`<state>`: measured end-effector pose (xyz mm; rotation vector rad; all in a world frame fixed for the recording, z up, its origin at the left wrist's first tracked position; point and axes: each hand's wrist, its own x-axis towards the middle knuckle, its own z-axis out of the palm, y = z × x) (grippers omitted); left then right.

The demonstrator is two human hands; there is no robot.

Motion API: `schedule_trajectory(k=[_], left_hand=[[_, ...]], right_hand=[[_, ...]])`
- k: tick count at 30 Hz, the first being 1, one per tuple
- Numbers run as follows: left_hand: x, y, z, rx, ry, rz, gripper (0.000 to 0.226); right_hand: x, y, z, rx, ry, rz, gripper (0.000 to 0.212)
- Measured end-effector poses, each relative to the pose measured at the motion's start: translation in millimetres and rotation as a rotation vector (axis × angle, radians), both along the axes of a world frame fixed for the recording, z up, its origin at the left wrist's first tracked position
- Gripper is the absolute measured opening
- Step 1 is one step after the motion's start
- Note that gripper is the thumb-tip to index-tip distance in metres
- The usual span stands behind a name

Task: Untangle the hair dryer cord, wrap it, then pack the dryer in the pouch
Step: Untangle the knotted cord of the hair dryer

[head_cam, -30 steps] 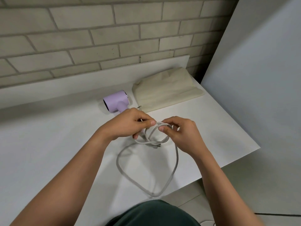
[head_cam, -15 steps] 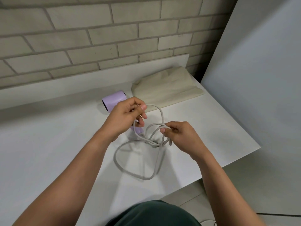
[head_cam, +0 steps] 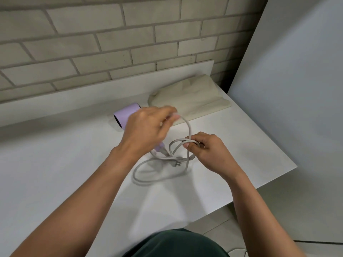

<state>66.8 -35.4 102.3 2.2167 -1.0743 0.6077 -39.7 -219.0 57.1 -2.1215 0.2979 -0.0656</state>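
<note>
A lilac hair dryer (head_cam: 124,113) lies on the white table (head_cam: 55,164), its handle mostly hidden under my left hand (head_cam: 148,127). Its grey cord (head_cam: 157,178) is looped and tangled in front of the dryer, and the plug (head_cam: 176,163) rests on the table among the loops. My left hand pinches a strand of the cord and holds it raised in an arc. My right hand (head_cam: 207,151) grips the crossing loops to the right. A beige cloth pouch (head_cam: 191,99) lies flat behind my hands, near the wall.
A brick wall (head_cam: 111,43) stands behind the table, with a white upstand along its foot. A pale grey panel (head_cam: 297,89) rises at the right. The table's right edge (head_cam: 274,180) drops to a tiled floor. My dark green clothing (head_cam: 176,243) shows at the bottom.
My left hand has lifted a strand of cord up and back toward the dryer. The big loop near the table's front has shrunk and drawn in. My right hand stayed on the tangle.
</note>
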Motion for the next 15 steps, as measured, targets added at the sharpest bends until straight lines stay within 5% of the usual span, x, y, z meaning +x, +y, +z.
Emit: schedule_trajectory(k=[3, 5, 8, 11, 15], left_hand=[[4.9, 6.1, 1.1, -0.26, 0.267, 0.114, 0.024], [12.4, 11.9, -1.7, -0.143, 0.34, 0.174, 0.023], [21.4, 20.6, -7.5, 0.218, 0.188, 0.248, 0.027], [20.1, 16.9, -9.8, 0.427, 0.057, -0.014, 0.056], [10.9, 3.0, -15.0, 0.578, -0.083, -0.302, 0.03]], right_hand=[[-1.5, 5.9, -2.7, 0.049, -0.01, 0.003, 0.014], [-1.3, 9.3, -3.9, 0.06, -0.024, 0.009, 0.014], [-1.3, 9.6, -7.4, -0.048, 0.005, 0.068, 0.017], [-0.9, 8.7, -7.6, -0.174, 0.029, 0.119, 0.021], [-1.1, 11.6, -0.7, -0.216, -0.009, 0.165, 0.018]])
